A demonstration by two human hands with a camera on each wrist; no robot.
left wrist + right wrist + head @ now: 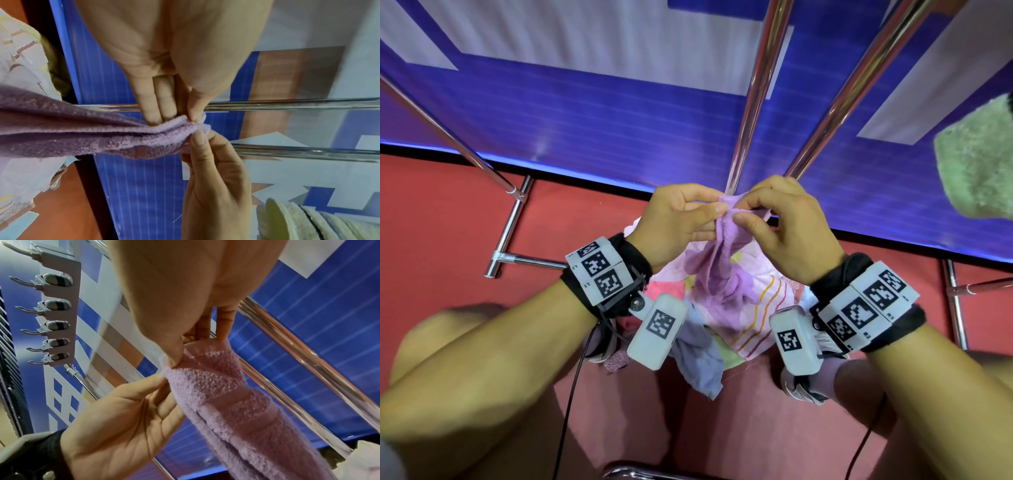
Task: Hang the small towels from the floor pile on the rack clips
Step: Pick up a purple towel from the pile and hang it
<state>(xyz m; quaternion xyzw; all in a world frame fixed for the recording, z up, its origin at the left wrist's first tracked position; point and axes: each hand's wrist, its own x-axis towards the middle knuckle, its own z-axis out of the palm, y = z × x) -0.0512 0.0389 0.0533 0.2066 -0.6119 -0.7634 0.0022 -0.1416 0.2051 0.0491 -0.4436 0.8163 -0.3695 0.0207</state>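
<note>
Lilac towel (pixel 722 270) up off the floor, its top corner pinched between both my hands, the rest dangling over the pile (pixel 753 322) on the red floor (pixel 448 212).

Head view: my left hand (pixel 678 219) and right hand (pixel 787 222) meet at the corner, thumbs and forefingers clamped on the cloth, almost touching each other. Below, the pile shows a white towel with orange and yellow stripes and a grey-blue cloth (pixel 702 359), between my knees. Chrome rack poles (pixel 756 102) rise just behind my hands against a blue and white wall panel (pixel 585 102). A green towel (pixel 976 161) hangs at the right edge.

Left wrist view: my left fingers (pixel 152 104) press down on the folded hem, thumb closed against it; the right hand (pixel 213 175) pinches the same corner from the other side. The towel (pixel 72 129) stretches away from the pinch, taut. Two chrome bars (pixel 298 104) run behind. Pale green towels (pixel 308 224) hang at the bottom right corner.

Right wrist view: right thumb and fingers (pixel 222 324) nipped on the hem; left hand (pixel 123 415) half open, its fingertips holding the edge of the towel (pixel 222 394). A row of grey rack clips (pixel 55 324) sits off to one side, well apart from the towel.
</note>
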